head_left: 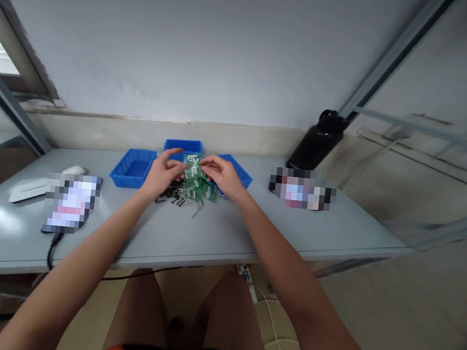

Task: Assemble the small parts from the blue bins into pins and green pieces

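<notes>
Between my two hands is a small clear plastic bag (192, 164) with green and white on it. My left hand (165, 173) pinches its left side between thumb and fingers, the index finger raised. On the other side, my right hand (222, 175) grips the bag's right edge with thumb and fingertips. Beneath the hands lies a heap of similar green-and-white bags (199, 189) mixed with loose screws (179, 197), some dark and some silvery. What the bag contains is too small to make out.
Three blue bins stand around the heap: a left one (134, 168), a back one (182, 146) and a right one (240, 171) partly behind my hand. A blurred phone (72, 203) with a cable lies left, near a white mouse (75, 171). A black bottle (317, 142) stands right.
</notes>
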The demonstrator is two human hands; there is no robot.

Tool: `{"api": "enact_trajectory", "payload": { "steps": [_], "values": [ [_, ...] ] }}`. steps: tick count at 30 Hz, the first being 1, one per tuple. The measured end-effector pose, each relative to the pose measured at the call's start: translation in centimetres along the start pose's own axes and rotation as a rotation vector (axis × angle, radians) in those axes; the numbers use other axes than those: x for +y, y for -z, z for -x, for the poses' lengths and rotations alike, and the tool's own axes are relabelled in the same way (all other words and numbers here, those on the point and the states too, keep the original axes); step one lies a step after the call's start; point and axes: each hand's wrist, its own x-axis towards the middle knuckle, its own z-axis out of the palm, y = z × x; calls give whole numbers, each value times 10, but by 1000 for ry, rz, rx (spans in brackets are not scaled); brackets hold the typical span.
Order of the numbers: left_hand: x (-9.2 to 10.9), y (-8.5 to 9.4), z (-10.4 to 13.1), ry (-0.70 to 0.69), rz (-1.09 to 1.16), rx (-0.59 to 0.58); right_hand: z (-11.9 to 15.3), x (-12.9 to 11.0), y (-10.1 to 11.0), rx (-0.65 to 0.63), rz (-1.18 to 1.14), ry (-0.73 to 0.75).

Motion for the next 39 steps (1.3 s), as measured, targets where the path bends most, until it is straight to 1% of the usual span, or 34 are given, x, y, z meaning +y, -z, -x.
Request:
{"api": "enact_trajectory", "payload": {
  "steps": [7,17,21,32,39],
  "values": [
    [-5,1,-1,12,-26,-8,-1,1,1,3,15,-7],
    [-11,2,-4,7,5,0,0,0,0,4,27,-6],
    [-10,2,-4,11,1,-7,-1,1,1,-12,39,-6],
    [-10,2,-4,5,-21,-11,-1,1,0,4,-4,14],
    [-10,0,-4,12,4,0,-2,1,0,12,19,21]
  ]
}}
